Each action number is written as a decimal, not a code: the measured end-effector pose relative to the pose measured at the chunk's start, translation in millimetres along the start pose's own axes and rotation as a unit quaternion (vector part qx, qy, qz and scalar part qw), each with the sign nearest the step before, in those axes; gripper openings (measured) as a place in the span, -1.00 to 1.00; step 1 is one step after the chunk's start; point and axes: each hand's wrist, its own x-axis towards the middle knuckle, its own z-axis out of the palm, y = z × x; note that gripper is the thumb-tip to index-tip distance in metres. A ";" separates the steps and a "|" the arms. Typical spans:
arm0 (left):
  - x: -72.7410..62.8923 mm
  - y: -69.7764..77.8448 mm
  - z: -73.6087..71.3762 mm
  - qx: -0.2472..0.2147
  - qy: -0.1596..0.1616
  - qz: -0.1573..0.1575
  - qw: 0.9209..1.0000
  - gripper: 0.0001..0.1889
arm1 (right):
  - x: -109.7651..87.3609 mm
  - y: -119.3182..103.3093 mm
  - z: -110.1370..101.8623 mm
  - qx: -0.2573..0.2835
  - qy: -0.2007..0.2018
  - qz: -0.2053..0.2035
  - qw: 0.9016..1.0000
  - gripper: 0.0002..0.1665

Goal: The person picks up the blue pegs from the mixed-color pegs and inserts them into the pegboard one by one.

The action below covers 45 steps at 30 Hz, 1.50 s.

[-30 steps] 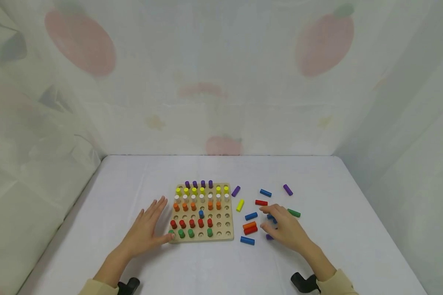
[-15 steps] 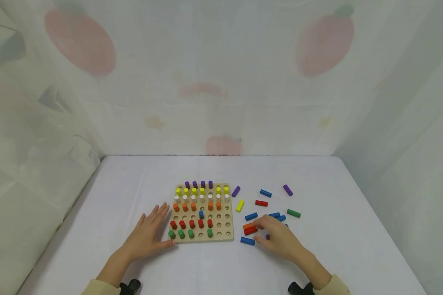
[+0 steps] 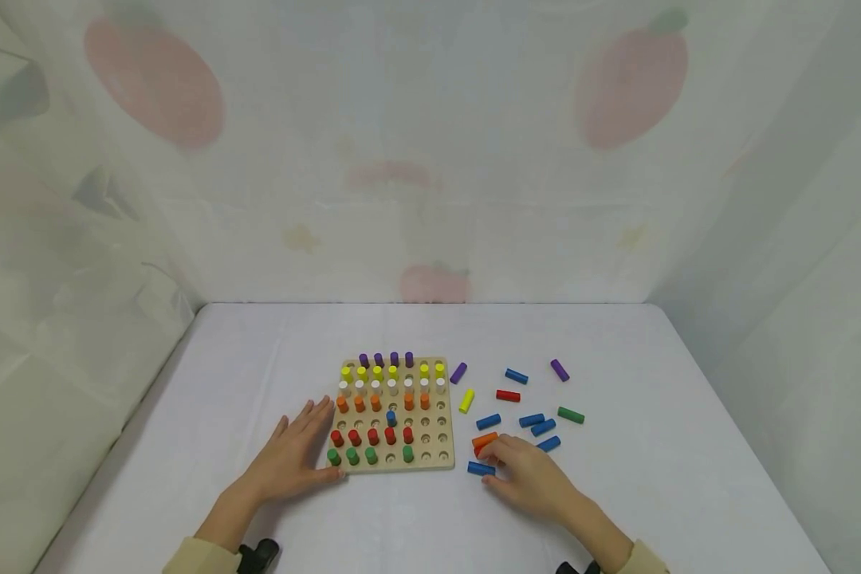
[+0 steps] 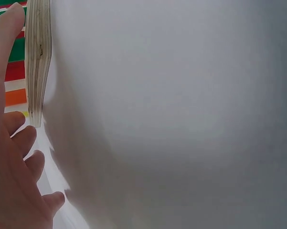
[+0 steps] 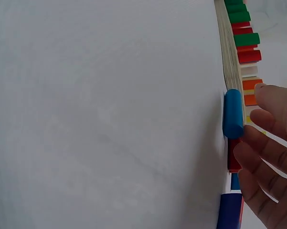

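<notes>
While the board lies flat, low and slightly left of centre in the head view, the left hand rests at its left side, fingers straight and spread, gripping nothing; thumb tip by the near left corner, index tip by the left edge; contact with the wood, cannot tell.

Right hand low, right of centre; fingers loosely bent, thumb apart from them, no grasp seen; fingertips over the red peg, thumb by the right end of the near blue peg; whether either is touched, cannot tell; orange peg just beyond the red one.

Pegs upright on the board, rows from far to near: purple, yellow, white, orange, one blue peg, red, green; bare holes mostly toward the right.

Loose pegs right of the board, all lying down: a yellow peg near the board; a green peg farther right; several blue ones between, beyond the right hand.

White table beneath; pale curtain behind, faded strawberry prints at upper left and upper right.
</notes>
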 end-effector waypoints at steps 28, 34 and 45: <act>2.7 3.9 -0.8 -0.010 -0.026 -0.014 1.000 0.10 | 10.3 -0.2 9.5 -0.074 0.004 -0.036 0.997 -0.70; 3.3 3.6 0.0 -0.012 -0.028 -0.016 0.999 0.11 | 11.3 -0.6 8.5 -0.061 0.001 -0.040 0.997 -0.72; 2.9 3.2 0.5 -0.007 -0.030 -0.016 0.999 0.11 | 20.0 0.7 2.6 -0.044 0.032 -0.048 0.997 -0.71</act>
